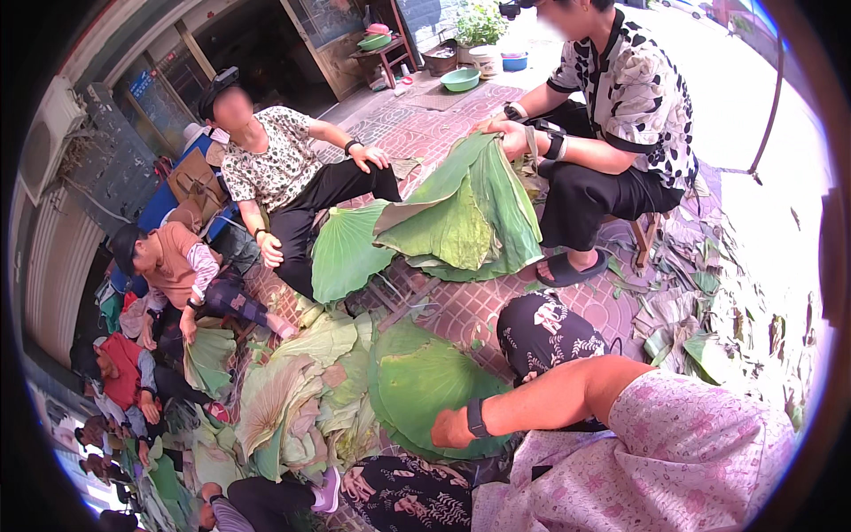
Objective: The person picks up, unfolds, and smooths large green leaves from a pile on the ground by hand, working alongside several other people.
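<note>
While the right hand [455, 427] rests against it, a broad green leaf [421, 377] spreads between flower-printed knees [548, 330].

Most of its smooth, veined blade reaches beyond the bent fingers [440, 432], whose grip I cannot tell; paler, crinkled leaves [277, 397] heap beside it.

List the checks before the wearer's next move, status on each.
1. Right hand touching the large green leaf: ok.
2. Right-hand grip on it: cannot tell, fingertips hidden.
3. Left hand visible: not ok, out of view.
4. Green leaf spread open: ok, broad face showing.
5. Right wrist's dark strap in place: ok.
6. Right hand apart from the seated co-worker's leaf bundle: ok, the bundle is held farther off.
</note>
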Demonstrator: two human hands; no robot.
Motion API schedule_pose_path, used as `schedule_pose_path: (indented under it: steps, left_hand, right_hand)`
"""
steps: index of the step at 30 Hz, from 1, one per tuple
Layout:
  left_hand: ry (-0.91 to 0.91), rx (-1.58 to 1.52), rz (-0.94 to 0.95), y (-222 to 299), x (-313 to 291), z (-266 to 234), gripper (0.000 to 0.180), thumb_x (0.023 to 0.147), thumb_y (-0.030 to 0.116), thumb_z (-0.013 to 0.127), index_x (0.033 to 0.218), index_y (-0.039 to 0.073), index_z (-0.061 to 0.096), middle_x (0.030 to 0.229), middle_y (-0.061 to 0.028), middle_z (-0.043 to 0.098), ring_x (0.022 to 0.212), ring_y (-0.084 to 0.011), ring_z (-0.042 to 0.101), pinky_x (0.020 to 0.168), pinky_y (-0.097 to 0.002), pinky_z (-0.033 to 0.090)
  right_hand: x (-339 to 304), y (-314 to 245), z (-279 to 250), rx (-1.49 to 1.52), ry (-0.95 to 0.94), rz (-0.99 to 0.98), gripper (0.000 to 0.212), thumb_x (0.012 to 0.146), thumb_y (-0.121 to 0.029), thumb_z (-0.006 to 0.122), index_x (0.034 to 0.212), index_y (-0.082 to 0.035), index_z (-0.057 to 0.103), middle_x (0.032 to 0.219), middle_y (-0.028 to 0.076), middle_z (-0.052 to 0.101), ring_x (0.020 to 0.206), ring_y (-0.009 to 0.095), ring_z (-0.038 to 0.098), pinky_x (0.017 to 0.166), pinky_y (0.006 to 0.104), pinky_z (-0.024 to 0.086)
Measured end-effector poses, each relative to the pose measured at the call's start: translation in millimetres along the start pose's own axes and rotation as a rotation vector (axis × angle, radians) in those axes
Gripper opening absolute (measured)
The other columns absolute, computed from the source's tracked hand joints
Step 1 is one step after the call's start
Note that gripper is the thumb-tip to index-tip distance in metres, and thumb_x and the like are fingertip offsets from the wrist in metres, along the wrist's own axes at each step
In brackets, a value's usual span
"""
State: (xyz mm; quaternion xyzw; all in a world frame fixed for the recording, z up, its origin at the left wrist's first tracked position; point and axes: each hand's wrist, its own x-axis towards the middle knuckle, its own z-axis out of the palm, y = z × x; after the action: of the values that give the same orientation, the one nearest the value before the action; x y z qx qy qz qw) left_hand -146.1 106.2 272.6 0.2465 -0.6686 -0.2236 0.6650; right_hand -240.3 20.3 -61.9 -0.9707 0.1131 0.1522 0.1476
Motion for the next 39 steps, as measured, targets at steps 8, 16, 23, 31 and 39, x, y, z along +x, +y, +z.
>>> schedule_pose_path:
  steps: [8,16,23,31,39]
  left_hand:
    - [-0.154,-0.188,-0.065,-15,16,20,0.047,0.093,0.040,0.051,0.115,0.000,0.057,0.119,-0.0210,0.056,0.100,-0.0288,0.058,0.082,-0.0393,0.048]
    - [-0.328,-0.370,-0.122,-27,27,43,0.046,0.092,0.040,0.054,0.114,0.000,0.058,0.118,-0.0203,0.056,0.099,-0.0293,0.058,0.084,-0.0412,0.047]
    - [-0.506,-0.522,-0.171,-36,34,52,0.045,0.092,0.040,0.056,0.113,0.001,0.059,0.118,-0.0197,0.056,0.099,-0.0297,0.058,0.085,-0.0429,0.047]
    - [-0.839,-0.683,-0.251,-41,34,33,0.044,0.091,0.039,0.059,0.112,0.001,0.060,0.117,-0.0189,0.056,0.098,-0.0302,0.058,0.086,-0.0449,0.047]
    - [-0.728,-0.026,-0.936,-192,-115,42,0.037,0.092,0.026,0.060,0.116,-0.001,0.055,0.100,-0.0148,0.065,0.086,-0.0175,0.063,0.074,-0.0248,0.051]
  right_hand:
    - [-14,4,4,0.041,0.156,-0.026,0.008,0.063,-0.008,0.066,0.070,-0.005,0.070,0.072,0.014,0.067,0.068,0.034,0.066,0.050,0.0458,0.047]
    - [13,18,34,0.004,0.066,-0.102,0.011,0.066,-0.012,0.066,0.073,-0.004,0.071,0.075,0.017,0.068,0.071,0.035,0.066,0.057,0.0458,0.050]
    - [42,28,86,0.029,0.252,-0.028,0.012,0.070,-0.016,0.066,0.076,-0.007,0.072,0.083,0.014,0.069,0.076,0.032,0.066,0.066,0.0441,0.053]
    - [19,44,88,0.300,0.429,0.015,0.017,0.070,-0.020,0.066,0.081,-0.009,0.072,0.087,0.015,0.069,0.080,0.033,0.065,0.070,0.0455,0.051]
    - [-7,38,71,0.190,0.076,0.065,0.015,0.067,-0.014,0.067,0.078,-0.005,0.072,0.083,0.015,0.069,0.073,0.033,0.064,0.065,0.0441,0.051]
